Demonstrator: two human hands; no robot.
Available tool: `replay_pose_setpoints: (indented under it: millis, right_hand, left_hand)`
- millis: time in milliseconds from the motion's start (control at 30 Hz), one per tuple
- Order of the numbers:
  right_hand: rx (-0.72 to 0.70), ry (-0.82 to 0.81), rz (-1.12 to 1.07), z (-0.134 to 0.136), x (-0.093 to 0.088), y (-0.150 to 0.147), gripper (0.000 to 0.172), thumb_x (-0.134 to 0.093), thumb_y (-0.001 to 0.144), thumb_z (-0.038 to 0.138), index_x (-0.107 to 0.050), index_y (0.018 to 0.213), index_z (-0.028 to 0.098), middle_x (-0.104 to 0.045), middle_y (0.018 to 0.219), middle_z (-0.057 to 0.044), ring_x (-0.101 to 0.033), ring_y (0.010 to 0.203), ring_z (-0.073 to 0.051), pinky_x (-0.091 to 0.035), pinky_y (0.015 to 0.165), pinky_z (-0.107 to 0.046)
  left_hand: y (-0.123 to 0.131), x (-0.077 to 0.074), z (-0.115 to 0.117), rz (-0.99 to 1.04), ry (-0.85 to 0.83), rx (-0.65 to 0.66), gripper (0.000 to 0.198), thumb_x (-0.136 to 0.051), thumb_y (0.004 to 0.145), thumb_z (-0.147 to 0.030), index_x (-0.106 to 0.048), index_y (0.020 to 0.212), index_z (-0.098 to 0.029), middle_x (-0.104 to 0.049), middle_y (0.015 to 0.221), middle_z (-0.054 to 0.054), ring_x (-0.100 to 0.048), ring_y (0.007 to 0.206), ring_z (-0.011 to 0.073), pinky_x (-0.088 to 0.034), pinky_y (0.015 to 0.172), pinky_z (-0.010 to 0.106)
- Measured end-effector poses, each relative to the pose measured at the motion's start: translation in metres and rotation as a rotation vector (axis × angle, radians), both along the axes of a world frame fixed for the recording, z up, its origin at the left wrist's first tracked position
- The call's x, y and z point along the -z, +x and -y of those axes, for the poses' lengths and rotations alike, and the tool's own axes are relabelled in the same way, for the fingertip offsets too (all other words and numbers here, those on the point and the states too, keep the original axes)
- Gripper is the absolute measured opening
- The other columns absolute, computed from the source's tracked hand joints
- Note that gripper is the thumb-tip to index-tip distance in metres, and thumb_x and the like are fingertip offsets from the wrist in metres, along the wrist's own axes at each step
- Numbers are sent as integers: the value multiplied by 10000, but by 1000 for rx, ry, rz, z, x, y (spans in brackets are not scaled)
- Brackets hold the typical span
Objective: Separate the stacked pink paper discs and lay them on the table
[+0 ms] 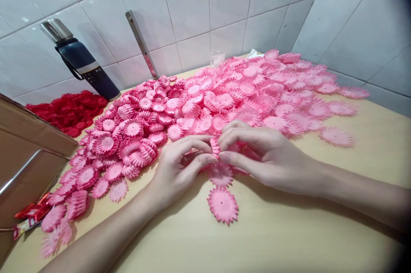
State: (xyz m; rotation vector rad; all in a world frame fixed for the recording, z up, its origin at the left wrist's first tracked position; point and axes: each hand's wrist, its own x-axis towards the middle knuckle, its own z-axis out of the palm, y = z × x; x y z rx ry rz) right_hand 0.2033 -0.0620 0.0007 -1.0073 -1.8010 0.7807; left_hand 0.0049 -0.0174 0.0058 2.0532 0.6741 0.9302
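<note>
Between my two hands a small pink fabric flower piece (215, 147) with a scalloped edge is held on its side. My left hand (180, 163) pinches it with thumb and fingers from the left. From the right, my right hand (260, 151) closes its thumb and fingertips on the same piece. Just below lie two flat pink petal discs, the nearer disc (223, 205) showing a small dark hole at its centre. Behind my hands spreads a large pile of pink petal discs (224, 99), with curled, cupped ones (133, 129) on the left and flatter ones on the right.
A dark blue flask (86, 65) stands by the tiled wall, next to a heap of red pieces (72, 114). A cardboard box (32, 153) borders the left, with red wrappers (34, 213) below. A metal strip (141, 43) leans on the wall; a clear cup (217, 58) stands behind the pile.
</note>
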Motion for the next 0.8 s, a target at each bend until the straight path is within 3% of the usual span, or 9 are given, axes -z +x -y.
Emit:
replay_pose_setpoints:
  millis: [400, 633, 800]
  right_hand:
    - [9, -76, -46, 2, -4, -1, 99, -612, 881, 258, -653, 824, 188, -632, 833, -46, -609, 709, -149, -507, 650, -284]
    - [72, -121, -89, 1, -5, -1, 156, -619, 885, 340, -639, 832, 195, -639, 812, -34, -606, 729, -158, -494, 610, -263]
    - [73, -94, -52, 1, -4, -1, 148, -595, 899, 319, -637, 841, 190, -638, 822, -40, -607, 724, -158, -501, 647, -285]
  left_hand:
    - [0, 0, 0, 54, -111, 23, 52, -636, 871, -187, -670, 856, -150, -712, 1017, 102, -681, 925, 189, -543, 765, 249]
    - [2, -8, 2, -14, -64, -4, 110, -551, 915, -181, -650, 874, -155, -690, 980, 76, -648, 821, 148, -507, 715, 226]
    - [3, -6, 3, -24, 8, -48, 96, -587, 875, -141, -674, 836, -138, -699, 1011, 106, -669, 942, 185, -521, 802, 263]
